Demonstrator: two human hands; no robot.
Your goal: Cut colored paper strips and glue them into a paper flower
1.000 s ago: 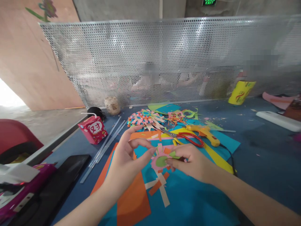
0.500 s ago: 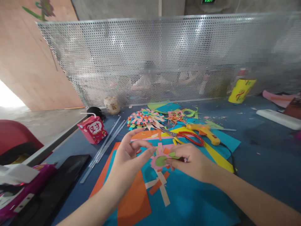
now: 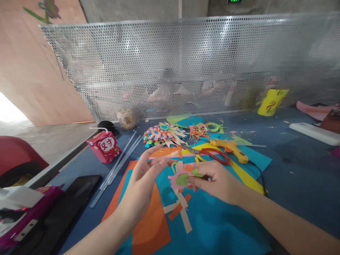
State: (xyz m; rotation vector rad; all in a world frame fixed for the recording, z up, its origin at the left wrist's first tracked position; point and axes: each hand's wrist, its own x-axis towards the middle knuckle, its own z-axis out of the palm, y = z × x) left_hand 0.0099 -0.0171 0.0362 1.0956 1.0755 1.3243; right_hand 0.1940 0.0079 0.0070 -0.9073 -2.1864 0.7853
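Observation:
In my right hand (image 3: 216, 179) is a small paper flower (image 3: 174, 182), pinched at its right side between thumb and fingers. It has a green round centre, a pink fringed ring, and pink, orange and green strips along its upper edge. One green strip forms a loop there. My left hand (image 3: 145, 173) is just left of the flower, its fingers loosely curved and apart, with nothing visible in them. Below lie cream and orange paper strips (image 3: 183, 212) on a blue sheet (image 3: 212, 226) beside an orange sheet (image 3: 150, 226).
Beyond my hands are red-handled scissors (image 3: 216, 156), a yellow glue gun (image 3: 233, 150), a fringed paper flower (image 3: 163, 134) and paper scraps (image 3: 199, 131). Glue sticks (image 3: 119, 164), a drink box (image 3: 105, 147) and a black phone (image 3: 71, 202) lie left. A perforated metal screen (image 3: 148, 53) stands behind.
My left hand has drawn slightly left, its thumb and fingertips coming away from the flower's upper-left edge. A green loop now shows there. My right hand keeps its pinch on the flower.

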